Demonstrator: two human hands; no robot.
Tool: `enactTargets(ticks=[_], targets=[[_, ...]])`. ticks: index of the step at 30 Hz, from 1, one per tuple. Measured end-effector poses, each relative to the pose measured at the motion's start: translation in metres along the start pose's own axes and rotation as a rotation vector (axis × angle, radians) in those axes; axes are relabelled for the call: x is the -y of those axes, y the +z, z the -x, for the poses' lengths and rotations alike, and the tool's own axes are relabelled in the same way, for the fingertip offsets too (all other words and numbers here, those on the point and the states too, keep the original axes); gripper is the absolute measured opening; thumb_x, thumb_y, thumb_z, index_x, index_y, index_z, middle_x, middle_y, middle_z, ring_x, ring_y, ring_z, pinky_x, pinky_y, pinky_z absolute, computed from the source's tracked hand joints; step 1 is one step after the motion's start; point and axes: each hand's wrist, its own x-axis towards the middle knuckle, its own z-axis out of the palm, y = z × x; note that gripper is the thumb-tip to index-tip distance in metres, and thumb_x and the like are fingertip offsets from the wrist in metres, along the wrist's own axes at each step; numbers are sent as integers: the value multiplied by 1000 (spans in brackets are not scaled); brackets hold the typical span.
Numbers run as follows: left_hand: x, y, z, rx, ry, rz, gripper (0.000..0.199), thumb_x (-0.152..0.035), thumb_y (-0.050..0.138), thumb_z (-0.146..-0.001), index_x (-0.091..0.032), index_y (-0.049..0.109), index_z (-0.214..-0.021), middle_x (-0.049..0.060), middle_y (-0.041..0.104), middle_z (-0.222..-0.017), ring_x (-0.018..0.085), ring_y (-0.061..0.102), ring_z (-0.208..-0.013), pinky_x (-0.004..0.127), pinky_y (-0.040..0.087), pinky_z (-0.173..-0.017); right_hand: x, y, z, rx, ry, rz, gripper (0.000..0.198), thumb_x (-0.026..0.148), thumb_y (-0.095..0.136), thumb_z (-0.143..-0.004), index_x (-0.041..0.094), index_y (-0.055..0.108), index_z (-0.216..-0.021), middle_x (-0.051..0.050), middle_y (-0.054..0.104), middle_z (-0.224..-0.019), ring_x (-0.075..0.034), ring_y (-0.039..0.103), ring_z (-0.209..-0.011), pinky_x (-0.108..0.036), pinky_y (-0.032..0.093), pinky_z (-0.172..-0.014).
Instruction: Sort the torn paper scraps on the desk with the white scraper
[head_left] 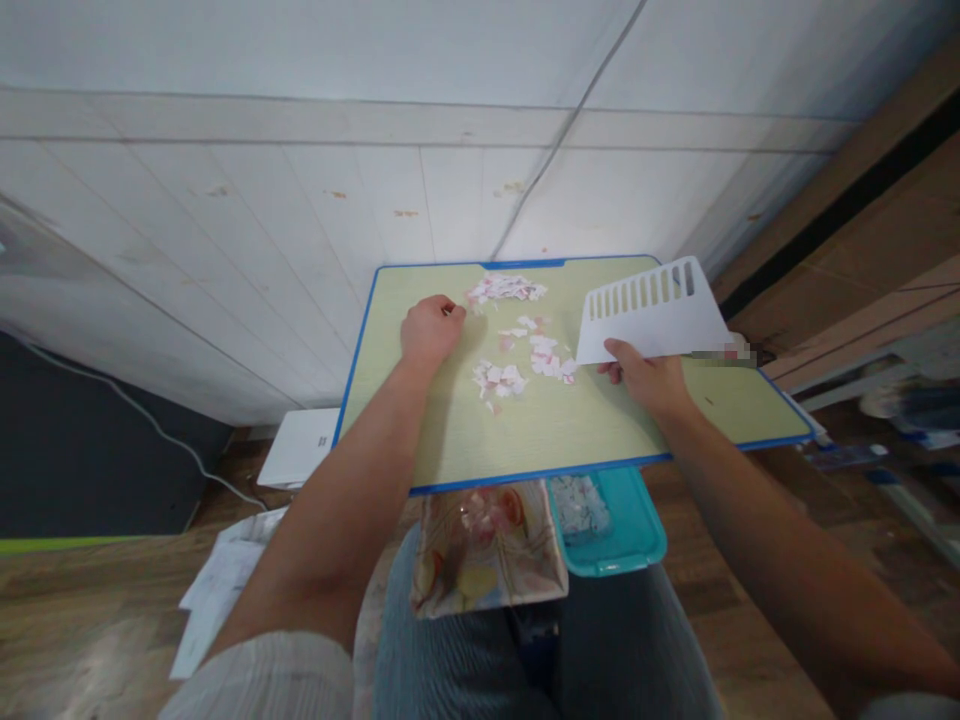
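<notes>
On a yellow-green folding table (450, 440) with a blue edge lie small piles of torn white and pink paper scraps (499, 380). My left hand (433, 328) rests at the left of the far pile of scraps (514, 287), its fingers curled in. What it holds, if anything, is hidden. With my right hand (645, 378) I grip the lower edge of a white slotted panel (652, 325), thumb on top. The panel is tilted over the table's right side and has a row of oblong slots along its far edge. More scraps (549, 358) lie just left of it.
A patterned fabric pouch (491, 590) and a teal plastic tub (649, 540) with pale scraps inside are below the table's near edge, by my lap. A wall (300, 220) with a grey cable stands behind. White boxes (298, 445) and papers (225, 570) lie at left.
</notes>
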Motion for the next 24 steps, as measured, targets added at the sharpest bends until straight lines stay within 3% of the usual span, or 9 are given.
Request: enactTargets(ticks=[9, 17, 21, 24], targets=[[0, 0, 0, -2, 6, 1, 30, -37, 63, -102, -23, 88, -111, 10, 89, -114, 29, 79, -111, 34, 56, -89, 4, 2, 5, -24, -4, 54, 34, 49, 71, -87, 28, 59, -63, -2, 60, -53, -19, 55, -52, -36, 53, -61], [-3, -3, 3, 5, 5, -10, 31, -36, 62, -102, -23, 89, -111, 11, 89, -116, 30, 79, -112, 35, 57, -92, 11, 2, 4, -64, 18, -89, 28, 48, 76, -79, 26, 62, -68, -4, 67, -57, -17, 54, -47, -33, 46, -47], [-3, -2, 3, 7, -2, -8, 31, -37, 62, -101, -24, 88, -110, 11, 89, -117, 30, 79, -113, 34, 57, -91, 15, -1, 22, 15, 12, -77, 31, 49, 77, -83, 25, 66, -66, -5, 70, -60, -18, 58, -50, -34, 52, -52], [-2, -1, 3, 9, -4, -4, 30, -37, 63, -101, -24, 88, -108, 11, 89, -115, 30, 79, -112, 35, 57, -89, 16, -3, 41, 107, 11, -22, 35, 52, 76, -90, 25, 69, -68, -6, 72, -64, -20, 63, -56, -37, 59, -65]])
